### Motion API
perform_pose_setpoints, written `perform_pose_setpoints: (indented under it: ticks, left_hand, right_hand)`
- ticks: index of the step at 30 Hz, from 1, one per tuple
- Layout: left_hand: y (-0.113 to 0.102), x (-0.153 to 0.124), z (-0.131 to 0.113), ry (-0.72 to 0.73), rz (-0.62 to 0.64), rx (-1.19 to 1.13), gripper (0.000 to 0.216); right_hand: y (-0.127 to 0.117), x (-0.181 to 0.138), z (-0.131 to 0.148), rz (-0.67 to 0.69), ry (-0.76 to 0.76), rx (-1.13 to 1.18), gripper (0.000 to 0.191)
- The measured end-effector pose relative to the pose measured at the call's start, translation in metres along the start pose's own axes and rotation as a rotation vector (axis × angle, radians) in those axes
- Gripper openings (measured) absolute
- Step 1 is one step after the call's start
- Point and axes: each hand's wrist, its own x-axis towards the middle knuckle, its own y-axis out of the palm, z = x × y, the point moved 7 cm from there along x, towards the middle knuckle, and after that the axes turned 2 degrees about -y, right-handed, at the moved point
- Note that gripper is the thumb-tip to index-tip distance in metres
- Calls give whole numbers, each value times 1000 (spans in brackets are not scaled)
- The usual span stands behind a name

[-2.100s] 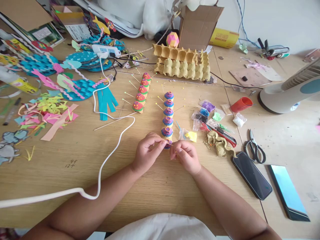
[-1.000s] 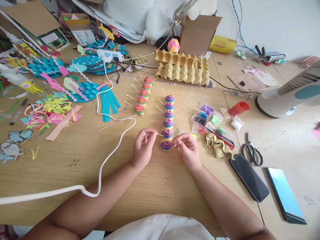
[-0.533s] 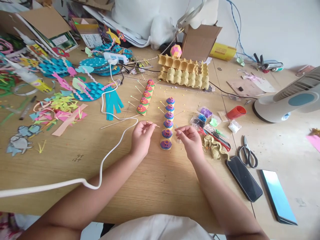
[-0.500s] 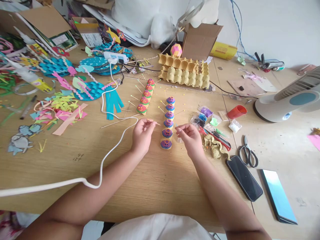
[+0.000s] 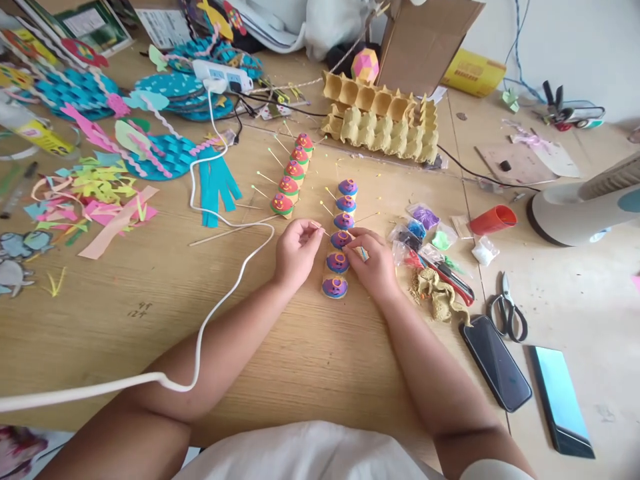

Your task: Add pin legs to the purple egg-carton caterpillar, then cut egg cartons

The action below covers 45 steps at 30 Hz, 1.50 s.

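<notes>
A row of egg-carton cups capped in purple and blue clay point(image 5: 337, 263), with small faces and orange rings, stands in front of me. At its left side, my left hand point(image 5: 300, 252) pinches a thin toothpick point(image 5: 327, 233) pointing at the fourth cup. My right hand point(image 5: 373, 267) is closed against the right side of that cup, its fingertips touching it. A short blue-tipped stick point(image 5: 364, 253) shows at its fingers; how it is held is partly hidden. Farther back, a similar row in red and green point(image 5: 289, 185) has several pins with pale heads sticking out.
Cut egg cartons point(image 5: 383, 137) lie behind. At right are clay packets point(image 5: 425, 217), a red cutter point(image 5: 453, 280), scissors point(image 5: 507, 310), a phone point(image 5: 495, 363) and a red cup point(image 5: 493, 219). A white cable point(image 5: 225, 293) crosses the left side, near paper scraps point(image 5: 100, 200).
My right hand has moved left, from beside the purple row to touch it. My left hand has come closer with the toothpick. The view has shifted slightly.
</notes>
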Motion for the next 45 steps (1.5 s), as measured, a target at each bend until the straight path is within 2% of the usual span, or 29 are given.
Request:
perform_pose_setpoints:
  ticks: [14, 26, 30, 34, 39, 42, 45]
  left_hand:
    - [2, 2, -2, 35, 38, 59, 6]
    - [3, 3, -6, 58, 48, 94, 6]
    - [3, 3, -7, 65, 49, 93, 5]
    - [4, 2, -7, 68, 53, 101, 5]
    - [3, 2, -7, 67, 48, 107, 5]
    - [3, 2, -7, 66, 49, 105, 5]
    - [4, 2, -7, 69, 50, 105, 5]
  right_hand:
    - [4, 0, -12, 64, 105, 53, 6]
    - [5, 0, -11, 78, 98, 83, 6]
    - [6, -2, -13, 87, 164, 172, 3]
    - [4, -3, -14, 44, 208, 232, 4]
    - [-4, -2, -13, -41, 175, 127, 7]
    - [-7, -4, -17, -96, 230, 113, 8]
    - [-7, -6, -20, -116, 292, 194, 9]
